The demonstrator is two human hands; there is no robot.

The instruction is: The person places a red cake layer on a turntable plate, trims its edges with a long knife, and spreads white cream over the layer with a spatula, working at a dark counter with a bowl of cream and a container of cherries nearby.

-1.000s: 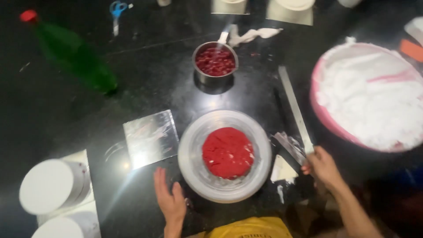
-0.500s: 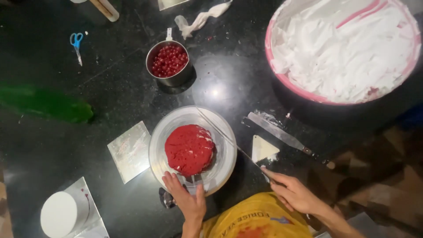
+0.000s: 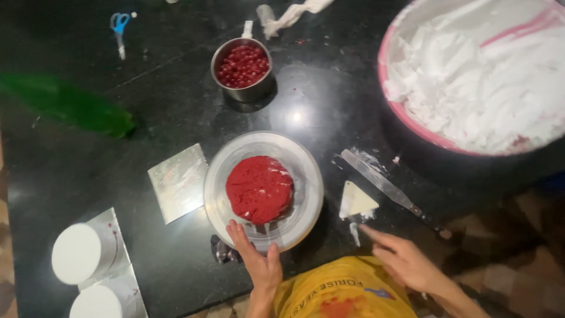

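A round red cake layer [image 3: 259, 189] lies on a clear round turntable plate [image 3: 300, 165] in the middle of the black counter. My left hand [image 3: 257, 263] rests with spread fingers on the plate's near rim. My right hand [image 3: 405, 262] hovers open at the counter's near edge, fingertips pointing toward a small cream triangular scraper [image 3: 355, 201]. A long flat spatula [image 3: 385, 187] smeared with white cream lies just right of the scraper. Neither hand holds anything.
A large pink bowl of white whipped cream [image 3: 482, 70] fills the top right. A steel cup of red cherries [image 3: 243, 66] stands behind the plate. A silver cake board [image 3: 178, 181], green bottle [image 3: 67, 105], blue scissors [image 3: 119, 26] and white cakes [image 3: 76, 253] lie left.
The view has shifted and drawn closer. My right hand has let go of the long spatula it held, which now lies on the counter. My left hand stays at the plate's near rim.
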